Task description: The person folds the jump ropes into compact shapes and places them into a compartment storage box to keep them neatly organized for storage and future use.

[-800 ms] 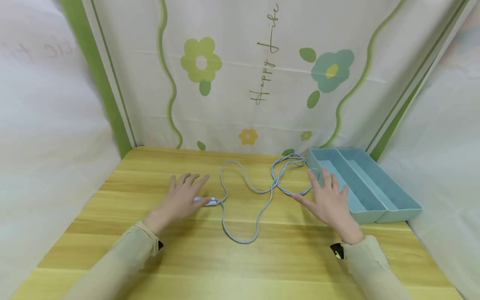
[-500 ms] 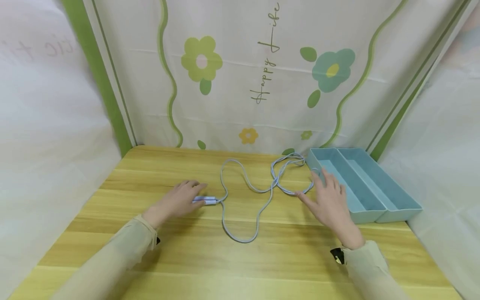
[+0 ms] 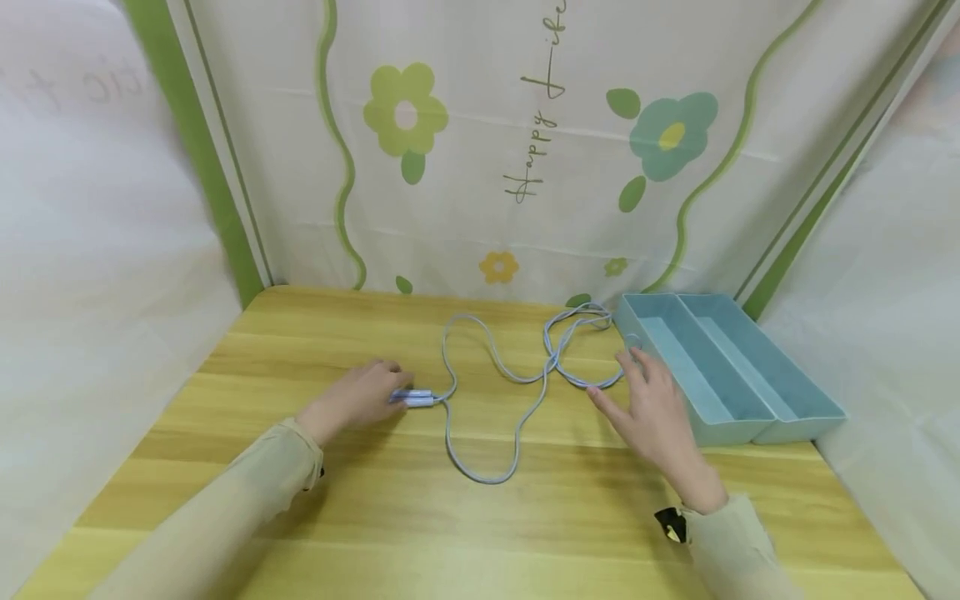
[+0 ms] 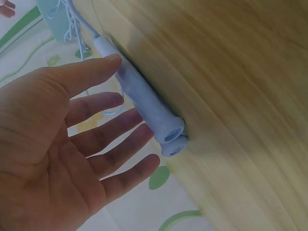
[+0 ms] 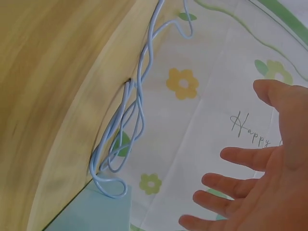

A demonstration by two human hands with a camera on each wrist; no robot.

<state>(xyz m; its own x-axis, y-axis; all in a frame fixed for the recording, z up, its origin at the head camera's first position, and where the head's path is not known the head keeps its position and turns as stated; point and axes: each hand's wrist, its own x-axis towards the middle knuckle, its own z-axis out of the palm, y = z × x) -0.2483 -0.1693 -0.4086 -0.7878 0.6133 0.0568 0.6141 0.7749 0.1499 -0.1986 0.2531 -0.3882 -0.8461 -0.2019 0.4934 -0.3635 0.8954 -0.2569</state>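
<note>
Pale-blue corded skipping rope (image 3: 553,360) lies on yellow wooden table (image 3: 480,542), its tubular handles (image 3: 420,402) running left to right — I have the left hand (image 3: 362,395) at their left end, fingers parted; the right hand (image 3: 655,417) (fingers also apart) sits farther off.

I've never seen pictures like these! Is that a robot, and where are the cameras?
No, these are a person's bare left hand and right hand. A camera worn on the head took the wide pictures; one on each wrist took the close ones. On the wooden table lie a blue cord with two handles and a blue two-part tray. The left hand is at the handles but doesn't clearly grip them; the right hand holds nothing, near the cord.
</note>
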